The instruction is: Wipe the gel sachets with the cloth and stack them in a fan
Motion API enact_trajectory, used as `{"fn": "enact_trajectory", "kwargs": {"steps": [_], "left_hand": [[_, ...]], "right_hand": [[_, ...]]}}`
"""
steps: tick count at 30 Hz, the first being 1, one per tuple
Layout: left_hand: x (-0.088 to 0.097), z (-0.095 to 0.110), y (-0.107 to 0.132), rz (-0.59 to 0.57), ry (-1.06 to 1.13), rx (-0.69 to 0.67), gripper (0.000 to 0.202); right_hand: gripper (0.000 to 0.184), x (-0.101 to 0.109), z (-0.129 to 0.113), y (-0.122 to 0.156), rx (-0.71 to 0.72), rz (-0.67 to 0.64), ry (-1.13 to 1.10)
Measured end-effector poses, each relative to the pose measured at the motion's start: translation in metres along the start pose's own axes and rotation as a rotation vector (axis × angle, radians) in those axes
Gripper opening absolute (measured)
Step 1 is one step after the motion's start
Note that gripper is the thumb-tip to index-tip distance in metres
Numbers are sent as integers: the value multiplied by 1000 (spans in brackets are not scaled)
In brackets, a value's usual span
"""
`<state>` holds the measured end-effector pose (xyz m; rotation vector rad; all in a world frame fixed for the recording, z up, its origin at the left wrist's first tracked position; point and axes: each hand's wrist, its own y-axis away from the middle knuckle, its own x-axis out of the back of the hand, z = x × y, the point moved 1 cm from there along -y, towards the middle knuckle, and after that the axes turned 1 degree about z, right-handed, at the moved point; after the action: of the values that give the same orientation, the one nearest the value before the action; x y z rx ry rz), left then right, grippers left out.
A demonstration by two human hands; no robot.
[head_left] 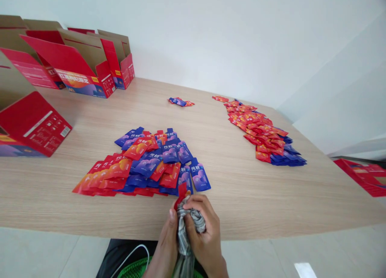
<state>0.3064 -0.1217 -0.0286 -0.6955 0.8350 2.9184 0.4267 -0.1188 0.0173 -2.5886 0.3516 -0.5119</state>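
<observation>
At the table's front edge, my left hand [167, 240] is closed around a red sachet [182, 191], whose spout end sticks up past my fingers. My right hand [208, 227] grips a crumpled grey striped cloth [183, 238] and presses it against the sachet. The cloth covers most of that sachet and trails down below the table edge. Just beyond my hands lies a spread pile of red sachets [117, 167] and blue sachets [150, 164], overlapping one another. One blue sachet [199, 174] lies at the pile's right end.
Open red cardboard boxes [87, 79] stand at the left, one box [42, 125] nearer me. A longer heap of sachets [256, 127] lies on the right of the wooden table [217, 141], a few sachets [180, 102] at the back. A green basket [135, 268] sits below the edge.
</observation>
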Motion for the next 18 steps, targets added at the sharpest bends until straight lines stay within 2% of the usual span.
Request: {"fn": "enact_trajectory", "kwargs": {"steps": [3, 5, 8, 11, 13, 15, 18], "left_hand": [[11, 1, -1, 171, 37, -8, 76], [15, -2, -2, 223, 73, -28, 63], [14, -13, -3, 137, 96, -20, 61], [9, -24, -4, 28, 85, -17, 77], [7, -25, -5, -12, 76, -17, 81], [9, -20, -4, -1, 66, -23, 76], [20, -5, -5, 140, 28, -51, 64]], "right_hand": [[24, -5, -3, 15, 20, -79, -48], [26, -7, -4, 18, 28, -101, -62], [24, -4, -5, 8, 18, -29, -22], [20, 2, -3, -9, -5, 76, 30], [19, 4, -3, -17, -6, 90, 38], [19, 3, -2, -18, 0, 58, 22], [21, -3, -3, -6, 20, -40, -31]]}}
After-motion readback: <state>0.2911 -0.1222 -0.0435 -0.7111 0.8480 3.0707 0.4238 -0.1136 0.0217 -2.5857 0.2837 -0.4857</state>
